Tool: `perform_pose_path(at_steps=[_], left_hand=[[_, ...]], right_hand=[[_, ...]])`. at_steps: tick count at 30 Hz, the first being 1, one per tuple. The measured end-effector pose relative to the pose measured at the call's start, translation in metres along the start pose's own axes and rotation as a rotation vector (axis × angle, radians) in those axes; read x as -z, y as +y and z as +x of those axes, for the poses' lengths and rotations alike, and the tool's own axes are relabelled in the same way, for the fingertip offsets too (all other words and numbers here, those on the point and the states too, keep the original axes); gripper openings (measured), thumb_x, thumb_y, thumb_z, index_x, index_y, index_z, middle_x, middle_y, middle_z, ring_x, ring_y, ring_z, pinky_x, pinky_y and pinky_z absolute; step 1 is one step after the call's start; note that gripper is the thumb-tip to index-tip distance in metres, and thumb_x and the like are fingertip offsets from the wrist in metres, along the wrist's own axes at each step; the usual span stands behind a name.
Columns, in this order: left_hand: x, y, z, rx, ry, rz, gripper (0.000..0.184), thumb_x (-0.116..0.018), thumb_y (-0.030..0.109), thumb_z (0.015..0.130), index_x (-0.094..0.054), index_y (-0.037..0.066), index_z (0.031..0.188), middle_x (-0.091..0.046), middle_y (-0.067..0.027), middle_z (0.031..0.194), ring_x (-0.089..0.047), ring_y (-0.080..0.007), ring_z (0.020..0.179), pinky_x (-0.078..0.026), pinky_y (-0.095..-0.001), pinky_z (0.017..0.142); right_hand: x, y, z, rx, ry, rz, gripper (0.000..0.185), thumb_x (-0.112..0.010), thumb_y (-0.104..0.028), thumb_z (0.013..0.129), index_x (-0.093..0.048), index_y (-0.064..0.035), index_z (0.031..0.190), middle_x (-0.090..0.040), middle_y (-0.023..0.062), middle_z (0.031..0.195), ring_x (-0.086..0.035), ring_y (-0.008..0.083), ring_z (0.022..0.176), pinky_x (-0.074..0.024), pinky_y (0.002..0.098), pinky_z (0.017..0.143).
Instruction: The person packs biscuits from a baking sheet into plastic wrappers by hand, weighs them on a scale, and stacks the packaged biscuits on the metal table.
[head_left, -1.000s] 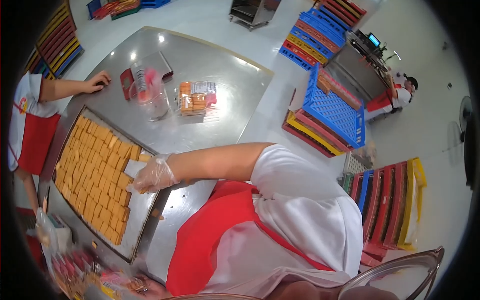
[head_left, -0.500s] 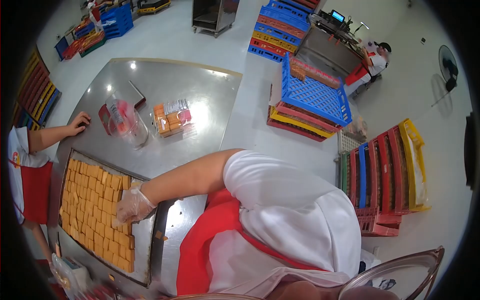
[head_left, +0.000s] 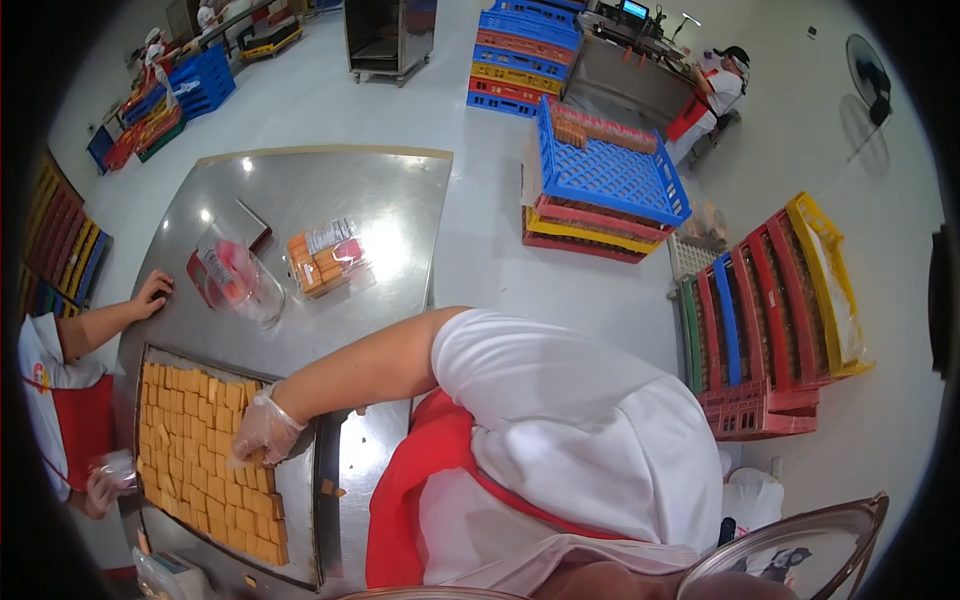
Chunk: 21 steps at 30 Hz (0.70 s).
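Right hand (head_left: 268,428), gloved, curled over blocks (head_left: 205,450) in a tray (head_left: 302,520) near the worktop's (head_left: 350,195) left edge; whether the fingers grip cannot be told. Towards the far edge: a cup (head_left: 260,295) and pack (head_left: 325,262).

Rows of pieces (head_left: 200,450) lie in a tray (head_left: 303,520) on the bench (head_left: 350,180). Beyond the tray sit a container (head_left: 255,292) and, to its right, a packet (head_left: 322,265). A crate stack (head_left: 605,195) stands right of the bench, a wheeled rack (head_left: 390,40) beyond its far end.
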<state>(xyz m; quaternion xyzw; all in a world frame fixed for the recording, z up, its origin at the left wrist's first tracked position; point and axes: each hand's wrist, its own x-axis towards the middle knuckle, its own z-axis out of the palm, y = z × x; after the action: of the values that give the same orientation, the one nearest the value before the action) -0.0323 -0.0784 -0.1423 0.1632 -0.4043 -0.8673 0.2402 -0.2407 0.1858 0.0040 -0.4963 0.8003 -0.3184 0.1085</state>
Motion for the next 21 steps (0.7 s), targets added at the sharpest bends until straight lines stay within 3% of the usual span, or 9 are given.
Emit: perform_pose_path(at_steps=[4,11,16,19,21], left_hand=[[-0.004,0.003,0.003,0.001,-0.025,0.004,0.031,-0.042,0.024,0.09,-0.048,0.008,0.115,-0.053,-0.0077,0.112,-0.05,-0.0231,0.101,-0.037,-0.0419,0.09],[0.002,0.01,-0.002,-0.008,-0.006,0.003,0.031,-0.043,0.024,0.089,-0.048,0.008,0.115,-0.054,-0.0077,0.112,-0.051,-0.0231,0.101,-0.037,-0.0421,0.09],[0.031,0.035,-0.019,-0.042,0.055,-0.047,0.031,-0.043,0.024,0.089,-0.048,0.008,0.115,-0.054,-0.0077,0.112,-0.051,-0.0231,0.101,-0.037,-0.0422,0.09],[0.055,0.059,-0.048,-0.05,0.064,-0.158,0.031,-0.043,0.024,0.089,-0.048,0.008,0.115,-0.054,-0.0077,0.112,-0.051,-0.0231,0.101,-0.037,-0.0423,0.09],[0.054,0.068,-0.066,-0.04,0.007,-0.262,0.031,-0.043,0.024,0.089,-0.048,0.008,0.115,-0.054,-0.0077,0.111,-0.051,-0.0231,0.101,-0.037,-0.0424,0.09]], right_hand=[[-0.007,0.009,-0.002,0.059,0.063,0.08,0.03,-0.06,-0.019,0.075,-0.052,-0.0067,0.102,-0.059,0.014,0.089,-0.058,0.0297,0.084,-0.0444,0.0357,0.069],[-0.008,0.004,-0.009,-0.005,0.065,0.0,0.037,-0.06,-0.025,0.078,-0.048,-0.0097,0.11,-0.06,0.0148,0.087,-0.059,0.0301,0.082,-0.0455,0.0378,0.068],[-0.023,0.027,0.001,0.093,0.079,-0.123,0.043,-0.061,-0.028,0.079,-0.046,-0.0131,0.116,-0.061,0.0136,0.083,-0.059,0.0293,0.077,-0.0467,0.0373,0.065],[-0.023,0.024,-0.005,0.025,0.191,-0.067,0.047,-0.058,-0.035,0.081,-0.044,-0.0094,0.118,-0.061,0.0118,0.078,-0.06,0.0274,0.069,-0.0466,0.0371,0.06],[-0.02,0.018,-0.007,-0.025,0.244,0.029,0.049,-0.059,-0.039,0.079,-0.048,-0.0074,0.115,-0.062,0.0114,0.082,-0.06,0.0281,0.073,-0.0477,0.0354,0.065]])
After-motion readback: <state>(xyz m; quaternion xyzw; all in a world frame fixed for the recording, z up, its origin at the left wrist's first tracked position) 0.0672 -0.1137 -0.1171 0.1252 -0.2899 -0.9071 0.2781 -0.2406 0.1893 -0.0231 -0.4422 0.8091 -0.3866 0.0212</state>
